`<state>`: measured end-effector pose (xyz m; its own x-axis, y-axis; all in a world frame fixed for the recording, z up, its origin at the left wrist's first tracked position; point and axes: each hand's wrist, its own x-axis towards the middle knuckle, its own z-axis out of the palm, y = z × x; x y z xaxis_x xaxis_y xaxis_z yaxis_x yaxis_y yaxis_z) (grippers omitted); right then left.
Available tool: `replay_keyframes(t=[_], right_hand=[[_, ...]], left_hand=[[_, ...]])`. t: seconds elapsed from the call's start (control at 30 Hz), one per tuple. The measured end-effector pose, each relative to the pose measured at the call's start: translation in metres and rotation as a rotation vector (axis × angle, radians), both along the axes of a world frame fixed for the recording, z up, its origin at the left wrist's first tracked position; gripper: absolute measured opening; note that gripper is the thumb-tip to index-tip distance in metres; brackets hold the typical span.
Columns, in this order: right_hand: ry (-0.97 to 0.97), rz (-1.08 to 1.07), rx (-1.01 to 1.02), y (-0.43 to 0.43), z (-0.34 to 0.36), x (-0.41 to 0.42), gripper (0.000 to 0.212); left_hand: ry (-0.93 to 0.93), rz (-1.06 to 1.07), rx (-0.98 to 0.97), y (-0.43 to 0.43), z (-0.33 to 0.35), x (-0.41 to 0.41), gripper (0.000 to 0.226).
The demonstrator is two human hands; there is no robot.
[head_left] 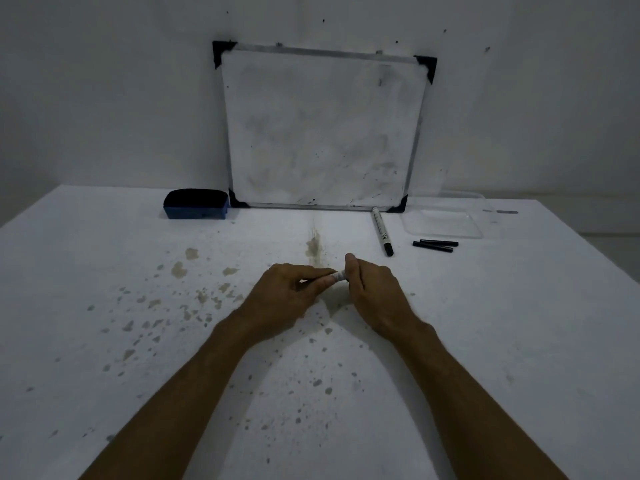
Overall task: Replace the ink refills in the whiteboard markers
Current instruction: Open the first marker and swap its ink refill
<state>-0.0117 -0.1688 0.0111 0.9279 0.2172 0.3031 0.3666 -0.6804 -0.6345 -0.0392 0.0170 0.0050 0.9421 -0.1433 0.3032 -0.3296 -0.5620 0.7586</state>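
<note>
Both hands meet above the middle of the desk (104, 271), gripping one white marker (334, 277) between them. The left hand (294, 289) closes its fingers around the marker's left part, and the right hand (372, 285) is clamped on its right end, thumb raised over the top. Only a short pale stretch of the barrel shows between the two grips, with some faint print on it; the rest is hidden in the fingers, so I cannot tell whether it is capped or opened.

A second marker (382, 231) lies on the desk to the right, well apart from the hands: a white barrel with small print along it and a black cap at the near end, its far end almost touching the bottom edge of the whiteboard (322, 126). Just right of it lie two thin black refills (434, 245), side by side and touching. Beyond them sits a shallow clear tray (443, 223). The whiteboard leans upright against the wall, smeared grey, with black corners. A blue eraser (196, 204) rests just left of it. The desk's white surface is spotted with brownish stains.
</note>
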Motion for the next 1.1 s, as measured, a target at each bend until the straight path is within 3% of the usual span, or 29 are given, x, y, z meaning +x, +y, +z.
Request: replay_keyframes(t=[0.1, 0.23, 0.3, 0.4, 0.47, 0.5, 0.63, 0.73, 0.8, 0.87, 1.0, 1.1], right_hand=[[-0.139, 0.059, -0.153, 0.003, 0.003, -0.003, 0.044], [-0.262, 0.080, -0.153, 0.005, 0.010, -0.007, 0.064], [-0.223, 0.007, -0.037, 0.011, 0.008, -0.006, 0.054], [0.050, -0.112, 0.064, 0.012, 0.009, 0.002, 0.053], [0.069, -0.109, 0.096, 0.013, 0.008, 0.005, 0.057], [0.034, -0.094, 0.121, 0.014, 0.008, 0.005, 0.057], [-0.136, 0.014, 0.063, 0.007, 0.009, -0.002, 0.052], [-0.108, 0.128, 0.003, 0.006, 0.022, -0.008, 0.038], [-0.118, 0.178, 0.032, 0.007, 0.024, -0.012, 0.039], [-0.116, 0.126, 0.075, 0.010, 0.018, -0.008, 0.048], [0.099, -0.049, 0.160, 0.012, 0.013, 0.001, 0.056], [0.010, -0.004, 0.086, 0.010, 0.016, -0.002, 0.052]], left_hand=[[0.182, -0.065, -0.102, 0.004, 0.012, -0.005, 0.037], [0.357, -0.167, -0.242, 0.016, 0.023, -0.007, 0.029], [0.281, -0.115, -0.218, 0.009, 0.022, -0.008, 0.023], [-0.104, 0.003, 0.090, 0.003, 0.005, -0.002, 0.033], [-0.231, 0.023, 0.221, 0.005, -0.004, 0.001, 0.037], [-0.221, 0.014, 0.185, 0.005, -0.002, 0.000, 0.036], [0.194, -0.145, -0.221, 0.001, 0.021, -0.011, 0.028], [0.497, -0.288, -0.308, 0.020, 0.031, -0.008, 0.026], [0.574, -0.311, -0.339, 0.026, 0.032, -0.006, 0.030], [0.428, -0.201, -0.281, 0.017, 0.026, -0.008, 0.024], [-0.141, -0.003, 0.087, 0.003, -0.007, -0.001, 0.037], [-0.291, 0.019, 0.252, 0.006, -0.004, 0.001, 0.036]])
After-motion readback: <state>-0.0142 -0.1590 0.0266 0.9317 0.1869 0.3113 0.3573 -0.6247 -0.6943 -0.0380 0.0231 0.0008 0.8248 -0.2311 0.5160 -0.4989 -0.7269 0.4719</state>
